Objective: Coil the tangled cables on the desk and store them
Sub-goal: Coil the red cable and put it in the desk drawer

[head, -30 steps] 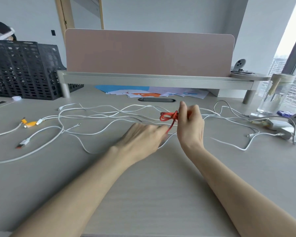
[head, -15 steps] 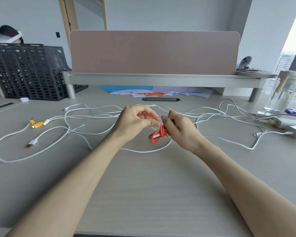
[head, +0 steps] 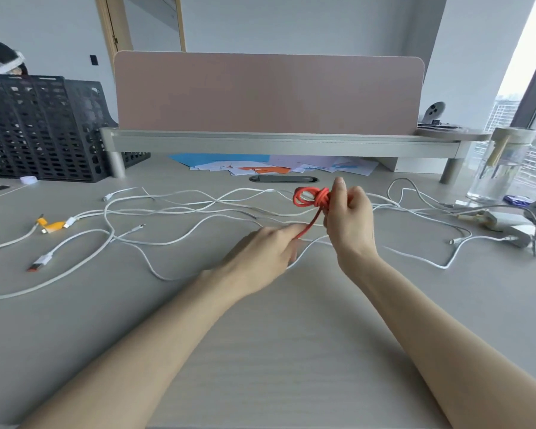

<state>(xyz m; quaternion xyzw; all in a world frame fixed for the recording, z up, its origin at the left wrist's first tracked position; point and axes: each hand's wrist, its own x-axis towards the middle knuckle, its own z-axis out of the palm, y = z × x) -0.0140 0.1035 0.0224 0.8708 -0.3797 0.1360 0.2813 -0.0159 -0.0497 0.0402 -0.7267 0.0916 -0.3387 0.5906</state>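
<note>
The pale tabletop (head: 260, 351) stretches under both forearms. Beyond the hands a pink divider panel (head: 266, 94) stands on a grey riser shelf (head: 285, 144), and far off to the left hand's side sits a black mesh file rack (head: 41, 128). Loose white cables (head: 180, 209) sprawl in a tangle across the tabletop, mostly left of and beyond the left hand (head: 260, 255), with more loops running out past the right hand (head: 348, 224). A clear glass jar (head: 502, 168) stands well out to the right of the right hand, and coloured papers (head: 260, 165) lie under the shelf, straight beyond both hands.

The right hand is raised above the tabletop, its fingers curled round a small bundle of red cable (head: 310, 196). The loops stick out on the side toward the left hand. One straight red strand slopes down from the bundle to the left hand, which is lower and just beside the right wrist and pinches that strand at its fingertips. White charger plugs (head: 508, 224) lie right of the right hand, and a yellow connector (head: 53, 226) lies far left of the left hand.
</note>
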